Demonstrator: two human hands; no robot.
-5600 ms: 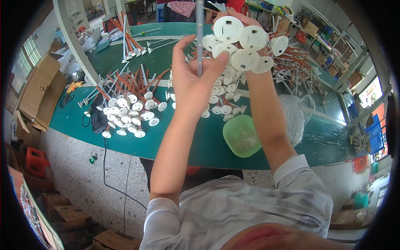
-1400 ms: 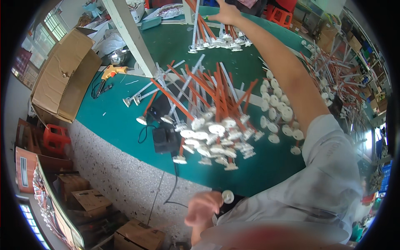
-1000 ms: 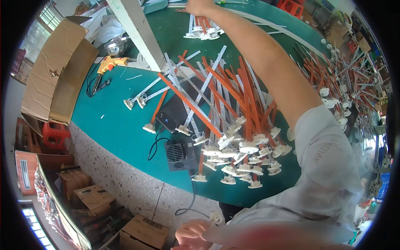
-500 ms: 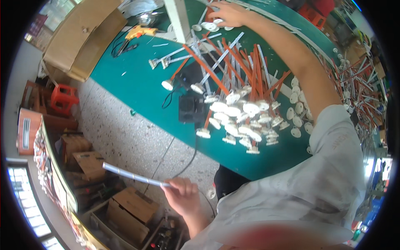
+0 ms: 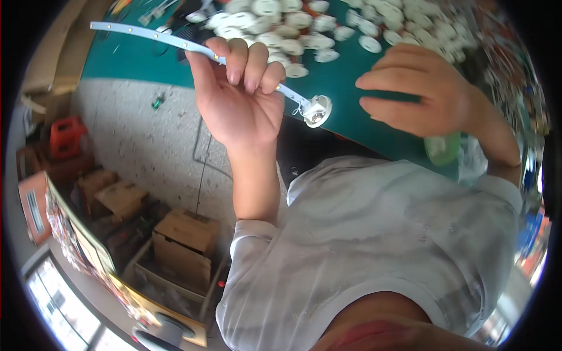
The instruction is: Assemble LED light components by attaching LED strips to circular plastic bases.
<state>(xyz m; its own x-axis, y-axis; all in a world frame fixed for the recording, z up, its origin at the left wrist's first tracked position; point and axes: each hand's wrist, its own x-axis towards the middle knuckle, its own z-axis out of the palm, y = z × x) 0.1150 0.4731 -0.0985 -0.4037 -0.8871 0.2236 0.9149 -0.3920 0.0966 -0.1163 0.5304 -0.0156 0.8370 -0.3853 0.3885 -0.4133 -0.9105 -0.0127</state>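
Observation:
My left hand (image 5: 243,111) is raised, palm up, at the near edge of the table, its fingers curled around a thin white LED strip (image 5: 155,36). The strip's long end points to the far left. At its other end, right of my hand, sits a round white lamp base (image 5: 320,111) with thin wires at the joint. My right hand (image 5: 418,90) hovers to the right of that base, apart from it. Its thumb and fingers are spread with nothing visible between them.
Many round white lamp bases (image 5: 298,21) lie heaped on the green table (image 5: 345,73) beyond my hands. A green round object (image 5: 442,149) is under my right wrist. Cardboard boxes (image 5: 184,234) and a red stool (image 5: 68,137) stand on the left.
My left hand has risen from low over the floor toward the table with the LED strip. My right hand has drawn back from the table's far side to near the strip's base.

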